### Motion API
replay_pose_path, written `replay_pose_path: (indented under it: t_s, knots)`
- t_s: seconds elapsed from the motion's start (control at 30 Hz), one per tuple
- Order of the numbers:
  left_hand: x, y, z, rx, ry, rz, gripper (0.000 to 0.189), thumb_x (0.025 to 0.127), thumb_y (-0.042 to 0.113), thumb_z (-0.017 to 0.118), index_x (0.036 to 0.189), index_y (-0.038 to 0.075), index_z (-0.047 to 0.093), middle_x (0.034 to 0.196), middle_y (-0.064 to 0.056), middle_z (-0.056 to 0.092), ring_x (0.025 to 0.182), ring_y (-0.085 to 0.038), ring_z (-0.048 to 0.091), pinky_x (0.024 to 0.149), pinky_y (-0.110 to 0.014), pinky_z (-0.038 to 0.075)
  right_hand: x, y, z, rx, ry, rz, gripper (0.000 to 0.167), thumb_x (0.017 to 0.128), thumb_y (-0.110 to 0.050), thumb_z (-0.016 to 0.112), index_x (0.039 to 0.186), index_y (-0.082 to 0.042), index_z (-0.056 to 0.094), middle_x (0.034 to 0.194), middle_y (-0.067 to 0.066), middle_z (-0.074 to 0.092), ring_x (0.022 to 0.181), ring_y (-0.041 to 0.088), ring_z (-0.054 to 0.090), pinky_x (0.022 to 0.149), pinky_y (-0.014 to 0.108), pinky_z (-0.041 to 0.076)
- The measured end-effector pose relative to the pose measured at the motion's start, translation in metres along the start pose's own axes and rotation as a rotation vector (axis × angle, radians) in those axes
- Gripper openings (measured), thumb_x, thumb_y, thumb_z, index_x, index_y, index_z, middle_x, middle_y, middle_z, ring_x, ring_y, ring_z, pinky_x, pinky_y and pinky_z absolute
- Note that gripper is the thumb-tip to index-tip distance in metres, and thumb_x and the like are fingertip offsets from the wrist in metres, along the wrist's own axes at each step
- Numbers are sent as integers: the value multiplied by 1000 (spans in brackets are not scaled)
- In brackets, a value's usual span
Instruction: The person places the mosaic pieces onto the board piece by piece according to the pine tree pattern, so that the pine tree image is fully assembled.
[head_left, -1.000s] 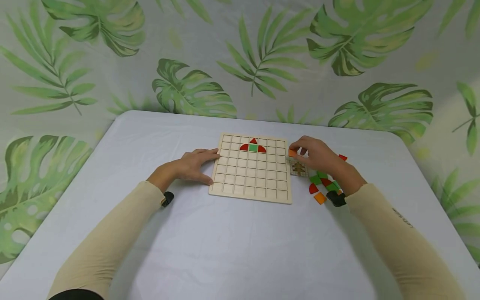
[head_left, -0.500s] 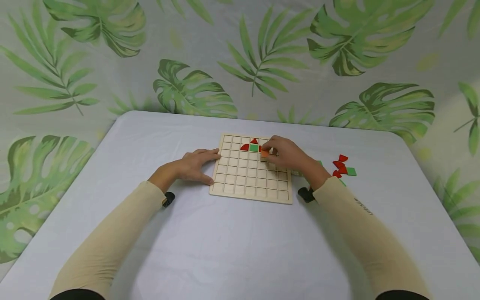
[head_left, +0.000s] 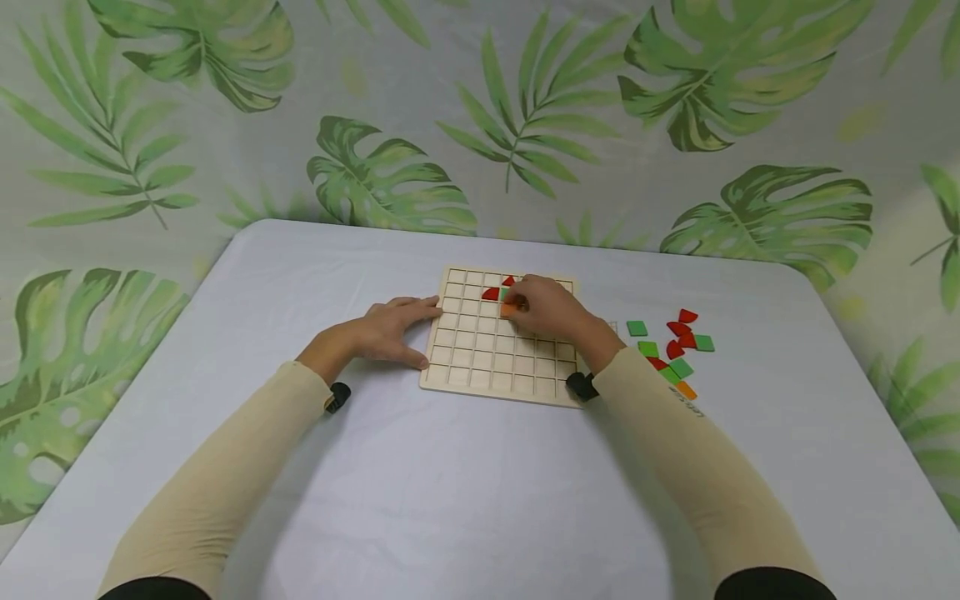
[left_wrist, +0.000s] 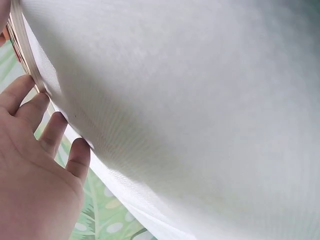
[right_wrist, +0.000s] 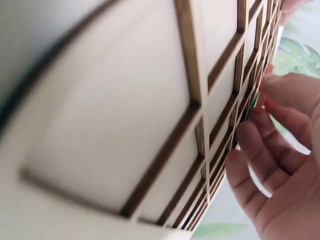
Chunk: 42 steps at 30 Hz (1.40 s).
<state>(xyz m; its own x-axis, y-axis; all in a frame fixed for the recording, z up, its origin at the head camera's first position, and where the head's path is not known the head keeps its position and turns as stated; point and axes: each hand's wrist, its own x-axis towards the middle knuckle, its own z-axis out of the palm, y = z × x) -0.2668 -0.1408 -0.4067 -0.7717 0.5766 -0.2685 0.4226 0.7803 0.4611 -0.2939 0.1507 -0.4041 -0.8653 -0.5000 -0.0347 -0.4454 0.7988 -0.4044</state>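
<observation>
A wooden grid board [head_left: 480,367] lies on the white table. My left hand [head_left: 386,332] rests against its left edge, fingers spread and touching the rim; the left wrist view shows those fingers [left_wrist: 55,130] fairly straight. Over the upper middle of the board, my right hand [head_left: 551,308] pinches an orange square tile [head_left: 509,310] between thumb and fingertips. That tile is just below a green square tile [head_left: 504,294], partly covered by the hand. A red quarter-round tile [head_left: 491,294] and a red triangle tile [head_left: 508,281] sit in nearby cells.
Right of the board lie loose tiles: several red pieces [head_left: 678,328], green squares [head_left: 636,328] and an orange square [head_left: 686,390]. A small pattern card [head_left: 612,327] is mostly hidden by the right wrist. Leaf-print cloth [head_left: 390,183] hangs behind the table.
My right hand has carried the orange tile leftward from beside the board to just under the green tile, uncovering loose tiles at right. My left hand has stayed in place.
</observation>
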Motion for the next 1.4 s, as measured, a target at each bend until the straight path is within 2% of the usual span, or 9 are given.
replay_pose_path:
  t_s: [0.17, 1.03, 1.4]
  knots:
    - [0, 0, 1, 1, 0, 6, 87, 83, 37, 77, 155, 17, 34, 168, -4, 17, 155, -34, 14, 119, -65, 15, -1, -3, 2, -11, -21, 27, 24, 93, -17, 64, 114, -5, 71, 113, 11, 66, 100, 25, 59, 91, 40, 50]
    - [0, -1, 1, -1, -6, -8, 87, 83, 37, 77, 156, 18, 34, 169, -2, 16, 155, -34, 13, 119, -64, 15, 1, -4, 1, 9, -42, 50, 26, 94, -16, 63, 117, -4, 68, 115, 12, 62, 104, 26, 58, 95, 41, 49]
    - [0, -1, 0, -8, -5, 3, 87, 82, 38, 77, 156, 18, 34, 169, -2, 15, 155, -34, 13, 119, -64, 15, 3, -1, 1, 34, -28, 47, 28, 93, -17, 67, 117, -3, 66, 116, 12, 62, 105, 26, 57, 96, 41, 48]
